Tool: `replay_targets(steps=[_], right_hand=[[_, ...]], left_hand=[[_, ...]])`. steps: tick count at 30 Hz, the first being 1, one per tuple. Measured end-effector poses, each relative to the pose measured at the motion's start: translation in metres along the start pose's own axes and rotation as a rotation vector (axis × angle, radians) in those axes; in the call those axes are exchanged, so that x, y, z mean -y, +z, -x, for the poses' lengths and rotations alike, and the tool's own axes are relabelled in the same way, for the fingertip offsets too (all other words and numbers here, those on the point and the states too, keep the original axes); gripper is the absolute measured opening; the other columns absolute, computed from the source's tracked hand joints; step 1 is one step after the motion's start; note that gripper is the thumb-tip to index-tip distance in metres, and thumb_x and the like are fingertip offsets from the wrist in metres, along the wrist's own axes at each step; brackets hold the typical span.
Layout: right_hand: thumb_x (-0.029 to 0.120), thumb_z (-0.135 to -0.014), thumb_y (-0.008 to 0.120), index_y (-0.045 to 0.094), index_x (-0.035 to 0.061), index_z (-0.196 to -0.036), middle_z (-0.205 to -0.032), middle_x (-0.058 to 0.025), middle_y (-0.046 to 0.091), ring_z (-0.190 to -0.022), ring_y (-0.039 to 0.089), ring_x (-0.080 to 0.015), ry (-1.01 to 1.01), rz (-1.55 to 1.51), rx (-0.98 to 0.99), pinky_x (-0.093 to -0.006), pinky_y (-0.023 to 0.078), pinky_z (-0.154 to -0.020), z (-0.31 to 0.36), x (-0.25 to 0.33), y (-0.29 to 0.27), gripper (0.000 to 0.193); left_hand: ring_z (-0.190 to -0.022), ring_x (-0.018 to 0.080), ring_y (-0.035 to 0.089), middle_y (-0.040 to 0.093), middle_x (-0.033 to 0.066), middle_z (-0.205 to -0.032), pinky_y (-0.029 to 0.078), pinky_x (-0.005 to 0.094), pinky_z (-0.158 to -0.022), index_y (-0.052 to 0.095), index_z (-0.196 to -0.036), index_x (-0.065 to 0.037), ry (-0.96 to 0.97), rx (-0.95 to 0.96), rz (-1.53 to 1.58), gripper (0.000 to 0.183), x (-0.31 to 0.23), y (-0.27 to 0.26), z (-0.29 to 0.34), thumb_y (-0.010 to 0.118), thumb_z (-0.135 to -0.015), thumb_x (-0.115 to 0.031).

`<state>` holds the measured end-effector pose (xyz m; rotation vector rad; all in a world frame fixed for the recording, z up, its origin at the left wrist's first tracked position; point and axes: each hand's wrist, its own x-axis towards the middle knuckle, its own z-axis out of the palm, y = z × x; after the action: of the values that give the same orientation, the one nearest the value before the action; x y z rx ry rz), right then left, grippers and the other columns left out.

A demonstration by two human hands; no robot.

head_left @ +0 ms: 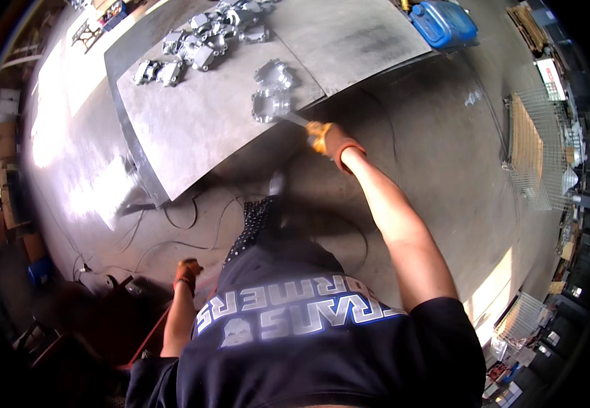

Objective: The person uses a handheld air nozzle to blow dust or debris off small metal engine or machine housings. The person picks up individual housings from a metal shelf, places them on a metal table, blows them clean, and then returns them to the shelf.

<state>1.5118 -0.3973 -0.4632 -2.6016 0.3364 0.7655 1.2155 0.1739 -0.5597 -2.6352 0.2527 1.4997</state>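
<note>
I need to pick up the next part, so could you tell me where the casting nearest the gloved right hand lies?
The casting lies on the grey table near its front edge, just left of the right hand, with another casting right behind it.

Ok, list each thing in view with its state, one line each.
Right hand: gloved, stretched out, grip closed on a thin metal tool.
Metal tool: tip touching the nearest casting.
Nearest casting: flat on the table, near its edge.
Heap of castings: piled at the table's far end.
Left hand: gloved, low at the side; grip unclear.
Blue canister: lying on the table corner.
</note>
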Motion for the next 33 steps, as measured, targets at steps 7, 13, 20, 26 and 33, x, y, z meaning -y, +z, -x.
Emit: replay_targets(steps=[7, 13, 20, 26, 33], right_hand=[[0.046, -0.089, 0.050, 0.065, 0.0128, -0.113, -0.116, -0.0145, 0.063, -0.112, 0.058, -0.0313, -0.029, -0.191, -0.197, -0.0390, 0.046, -0.091, -0.057, -0.029, 0.000, 0.044], [0.035, -0.090, 0.049, 0.061, 0.0097, -0.113, -0.114, -0.0098, 0.064, -0.100, 0.064, -0.0237, -0.205, 0.217, -0.089, -0.0327, 0.051, -0.080, -0.034, 0.036, -0.045, 0.037], [0.026, -0.087, 0.055, 0.062, 0.0077, -0.116, -0.115, -0.0105, 0.064, -0.095, 0.065, -0.0280, -0.440, -0.129, -0.228, -0.0355, 0.051, -0.081, -0.136, 0.023, 0.001, 0.035], [0.031, -0.083, 0.061, 0.058, 0.0091, -0.122, -0.130, -0.0091, 0.056, -0.113, 0.058, -0.0205, -0.136, 0.120, 0.153, -0.0328, 0.046, -0.093, -0.165, 0.059, -0.033, 0.045], [0.051, -0.088, 0.056, 0.066, 0.0067, -0.105, -0.093, -0.0188, 0.067, -0.081, 0.064, -0.0246, 0.195, -0.233, 0.014, -0.0396, 0.048, -0.077, -0.175, 0.055, -0.047, 0.049]], left_hand=[[-0.086, 0.0269, 0.067, 0.070, 0.0105, -0.092, 0.051, 0.0370, -0.074, 0.071, -0.094, -0.006, -0.444, -0.031, 1.175, 0.029, -0.042, 0.038, 0.019, 0.066, -0.078, -0.031], [-0.083, 0.0226, 0.067, 0.071, 0.0101, -0.089, 0.052, 0.0345, -0.072, 0.069, -0.100, -0.005, -0.363, -0.143, 1.278, 0.025, -0.040, -0.039, -0.011, 0.065, -0.077, -0.014], [-0.089, 0.0228, 0.066, 0.070, 0.0130, -0.095, 0.050, 0.0317, -0.079, 0.068, -0.107, -0.004, -0.329, -0.122, 1.300, 0.035, -0.063, -0.144, -0.044, 0.062, -0.073, -0.011], [-0.092, 0.0222, 0.065, 0.070, 0.0131, -0.099, 0.050, 0.0315, -0.082, 0.068, -0.106, -0.002, -0.259, -0.147, 1.269, 0.035, -0.043, -0.152, -0.087, 0.062, -0.073, -0.012], [-0.092, 0.0228, 0.067, 0.069, 0.0162, -0.099, 0.050, 0.0298, -0.083, 0.067, -0.109, -0.001, -0.231, -0.147, 1.188, 0.034, -0.054, -0.204, -0.093, 0.057, -0.078, -0.012]])
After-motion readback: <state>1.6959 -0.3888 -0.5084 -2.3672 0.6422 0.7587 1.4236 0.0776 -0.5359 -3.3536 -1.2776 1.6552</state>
